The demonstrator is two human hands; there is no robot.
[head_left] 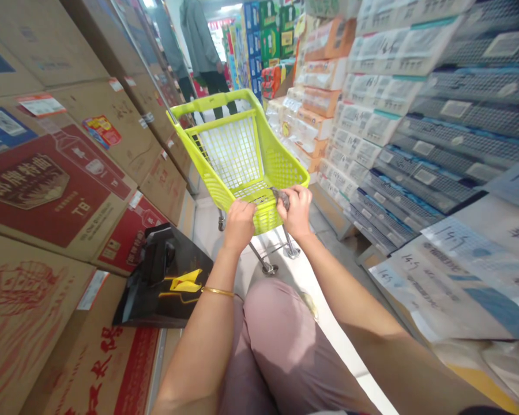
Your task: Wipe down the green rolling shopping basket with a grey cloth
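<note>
Lime-green moulded plastic, lattice-walled: left hand and right hand clench the near rim of the shopping cart, the right also gripping a small grey item. Cart stands directly ahead on smooth, pale floor tiles. Edges: flat-faced cardboard cartons and a glossy black bag at left, plastic-wrapped packs stacked at right; narrow floor strips flank the cart. Beyond, a person in grey. Cart's long axis runs away, angled slightly leftward.
</note>
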